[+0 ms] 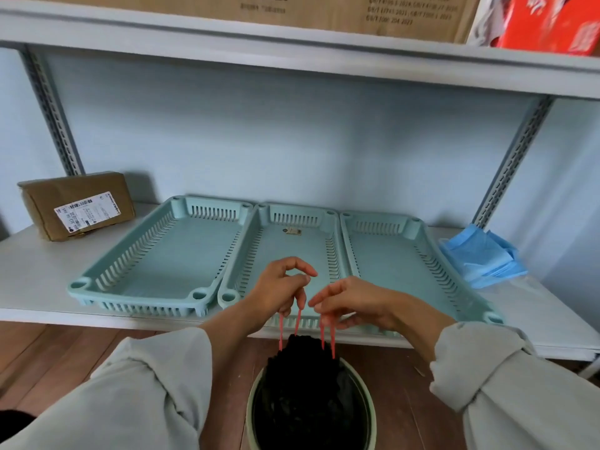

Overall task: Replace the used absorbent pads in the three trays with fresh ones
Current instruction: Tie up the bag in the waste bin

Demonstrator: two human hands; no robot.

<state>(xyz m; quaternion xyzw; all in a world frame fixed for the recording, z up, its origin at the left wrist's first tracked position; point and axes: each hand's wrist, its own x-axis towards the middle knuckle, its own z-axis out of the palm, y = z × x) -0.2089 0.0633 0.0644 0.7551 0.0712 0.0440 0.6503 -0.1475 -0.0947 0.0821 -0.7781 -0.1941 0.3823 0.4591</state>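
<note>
Pinching pink drawstrings [298, 319], both hands work above a black bin bag [305, 384] that lines a pale round bin [251, 414] on the wooden floor [48, 349]. Left hand [279, 293]: fingers curled, thumb and forefinger closed on two strands. Right hand [350, 303]: fingertips nipping the other two strands. Bag mouth is gathered up into a peak beneath the hands.

Three teal slotted trays sit side by side on the white shelf [39, 271], long sides touching: left tray [97, 287], middle tray [259, 241], right tray [431, 254]. No pad visible in any; middle tray shows a small label on its floor. Stack of blue absorbent pads [483, 258] lies on the shelf just right of the right tray. Brown parcel [78, 203] stands at far left of the shelf, well apart from the trays.
</note>
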